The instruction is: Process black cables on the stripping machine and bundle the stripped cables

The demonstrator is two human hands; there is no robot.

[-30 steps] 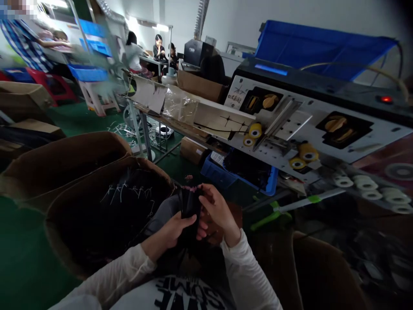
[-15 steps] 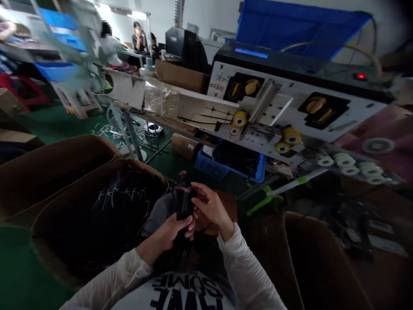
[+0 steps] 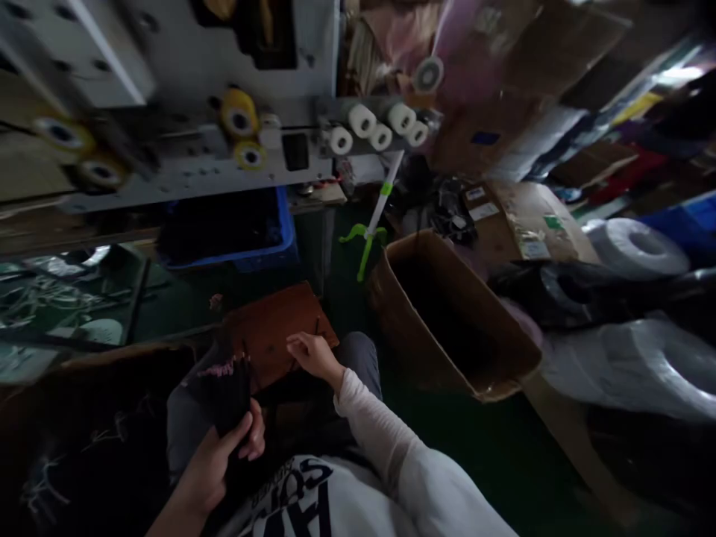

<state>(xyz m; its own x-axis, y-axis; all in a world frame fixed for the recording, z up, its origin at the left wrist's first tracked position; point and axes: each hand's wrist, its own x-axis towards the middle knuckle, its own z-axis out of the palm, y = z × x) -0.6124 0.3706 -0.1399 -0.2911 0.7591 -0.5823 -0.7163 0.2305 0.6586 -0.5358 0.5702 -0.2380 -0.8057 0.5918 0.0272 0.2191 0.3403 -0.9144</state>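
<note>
A dark bundle of thin pieces with pinkish ends [image 3: 230,395] is upright in my left hand [image 3: 215,459], whose fingers and thumb wrap round its lower part. To the right of it, my right hand [image 3: 314,356] is apart from the bundle, over the edge of a reddish-brown board [image 3: 274,328]. Its fingers are bent and close together; a thin dark piece shows beside them, but whether they pinch anything is too dark and blurred to tell. The board lies in front of my lap.
A machine with yellow rollers [image 3: 239,119] and white rollers [image 3: 362,121] spans the upper left. Below it is a blue crate [image 3: 288,231]. An open cardboard box [image 3: 391,313] stands right, near a green-footed stand [image 3: 369,231]. Wrapped rolls [image 3: 643,365] lie far right.
The view has swung to the right and down. My right hand has left the bundle and moved away to its right. My left hand still holds the bundle.
</note>
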